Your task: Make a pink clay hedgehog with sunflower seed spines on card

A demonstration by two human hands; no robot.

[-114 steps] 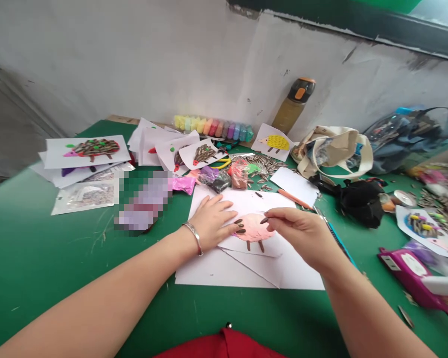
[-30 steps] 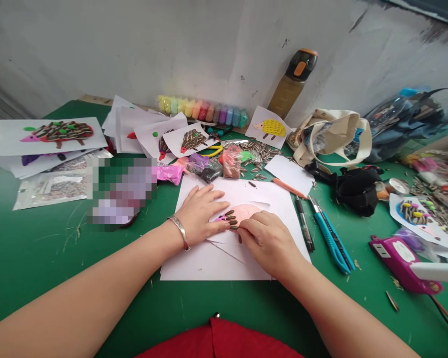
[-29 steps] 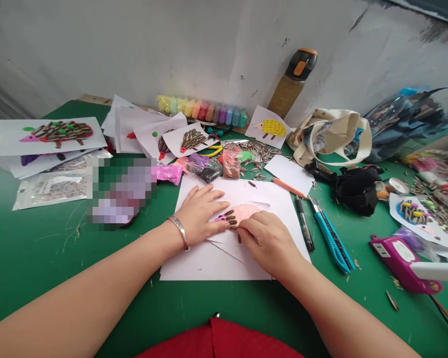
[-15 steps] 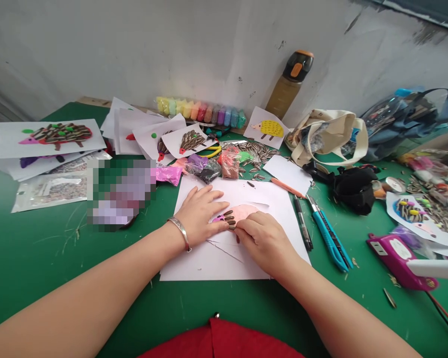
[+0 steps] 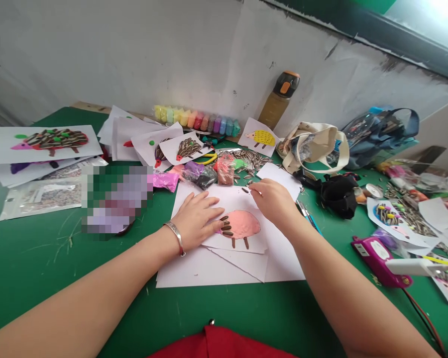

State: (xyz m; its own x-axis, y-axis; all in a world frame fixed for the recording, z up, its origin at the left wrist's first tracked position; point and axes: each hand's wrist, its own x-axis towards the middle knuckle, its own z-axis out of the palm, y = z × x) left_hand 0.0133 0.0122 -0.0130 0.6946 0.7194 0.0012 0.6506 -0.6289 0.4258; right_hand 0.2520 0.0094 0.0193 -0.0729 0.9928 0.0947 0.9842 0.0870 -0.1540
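Note:
My left hand [image 5: 198, 219] lies flat with fingers spread, pressing down the left part of a paper cutout with a hedgehog figure [image 5: 244, 224]. The figure has a pink clay body, two brown legs and several sunflower seeds [image 5: 227, 226] set at its left end; my fingers cover its head. Beyond the figure, at the upper right of the white paper stack [image 5: 283, 258], my right hand [image 5: 274, 201] pinches what looks like a sunflower seed at its fingertips. Another loose seed [image 5: 245, 190] rests on the paper just left of those fingertips.
Behind the paper are clay packets [image 5: 226, 171], a seed pile [image 5: 256, 160] and a yellow hedgehog picture [image 5: 262, 136]. Finished seed hedgehogs [image 5: 56, 139] lie left. A blue cutter [image 5: 313, 221], black pouch [image 5: 338, 194] and magenta device [image 5: 381, 261] are right. A bottle [image 5: 278, 102] stands by the wall.
My right hand has left the figure's seeds and moved up and right to the paper's far side, uncovering the pink body and legs. The left hand stays put; the view has shifted slightly.

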